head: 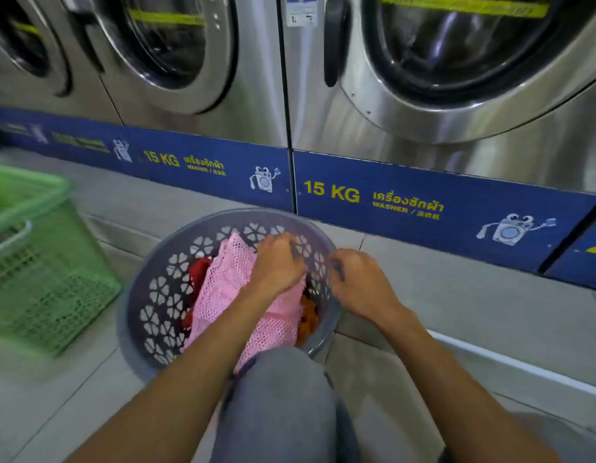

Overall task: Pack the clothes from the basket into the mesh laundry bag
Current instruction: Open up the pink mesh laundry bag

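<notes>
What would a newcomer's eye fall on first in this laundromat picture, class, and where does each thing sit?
The pink mesh laundry bag stands out first, lying inside the round grey basket on the floor at centre, over red and orange clothes. The left hand grips the bag's far edge, while the right hand holds the basket's right rim. Behind, steel washers rise above a blue "15 KG" strip, and a green basket sits at left.

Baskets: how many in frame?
2. The grey round basket sits on the floor at centre, holding the pink mesh bag and red clothes. The green basket stands at the left edge, partly cut off. More may be outside the frame.
</notes>
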### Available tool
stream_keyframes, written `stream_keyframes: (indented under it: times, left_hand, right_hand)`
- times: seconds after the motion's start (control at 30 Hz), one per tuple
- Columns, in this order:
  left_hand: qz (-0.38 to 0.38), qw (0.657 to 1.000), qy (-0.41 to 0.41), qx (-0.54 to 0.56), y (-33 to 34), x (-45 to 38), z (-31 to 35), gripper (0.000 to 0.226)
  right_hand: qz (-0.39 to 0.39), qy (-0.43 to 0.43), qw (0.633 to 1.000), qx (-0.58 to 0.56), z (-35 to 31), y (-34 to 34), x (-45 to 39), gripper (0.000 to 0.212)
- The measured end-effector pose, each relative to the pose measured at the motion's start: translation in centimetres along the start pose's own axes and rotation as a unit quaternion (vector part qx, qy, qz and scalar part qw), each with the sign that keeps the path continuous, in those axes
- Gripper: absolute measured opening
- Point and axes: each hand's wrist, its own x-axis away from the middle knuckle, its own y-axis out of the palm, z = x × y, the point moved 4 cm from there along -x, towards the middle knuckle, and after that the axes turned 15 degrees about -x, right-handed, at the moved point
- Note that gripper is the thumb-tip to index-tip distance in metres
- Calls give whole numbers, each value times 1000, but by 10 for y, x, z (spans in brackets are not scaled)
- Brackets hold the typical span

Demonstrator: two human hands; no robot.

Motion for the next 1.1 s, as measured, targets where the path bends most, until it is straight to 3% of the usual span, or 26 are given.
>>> stream_keyframes:
  times: [0.07,0.17,0.3,0.4,0.43,0.47,0.53,0.6,0.73,0.83,0.9,1.0,1.1]
  left_hand:
    - [-51,990,-49,-121,10,15,-41,62]
    - [-89,974,-103,-183,32,40,-104,88]
    - [-57,980,-170,-82,47,33,-132,127]
    - [-86,972,-218,18,57,30,-145,145]
    - [-107,970,-218,19,58,29,-149,136]
    - [-124,968,-217,13,58,30,-151,112]
    - [-113,972,-207,0,49,27,-156,48]
    - [-84,974,-205,37,35,24,-150,21]
    - [-37,975,-171,140,-23,14,-105,10]
    - [11,971,-101,214,-88,14,-51,17]
    - [3,964,-41,263,-123,20,-12,19]
    - [-18,929,34,368,-155,33,41,22]
    - [-62,908,79,407,-164,43,83,28]
  right_hand:
    - [-18,-27,999,0,-9,19,2,27]
    - [-88,-39,992,82,-15,53,10,36]
    - [-97,-18,990,106,-15,60,12,48]
    - [-104,-27,989,106,-18,67,11,47]
    - [-101,-26,989,106,-17,68,11,46]
    - [-102,-24,989,105,-17,69,11,46]
    - [-105,-18,989,103,-19,72,11,46]
    - [-109,-21,990,83,-23,71,12,44]
    - [-97,-15,995,-23,-37,60,12,44]
    - [-65,13,988,-142,-44,39,10,66]
    - [-37,42,966,-253,-49,18,8,77]
    - [19,43,898,-438,-59,-24,10,78]
    - [82,16,872,-482,-64,-76,21,65]
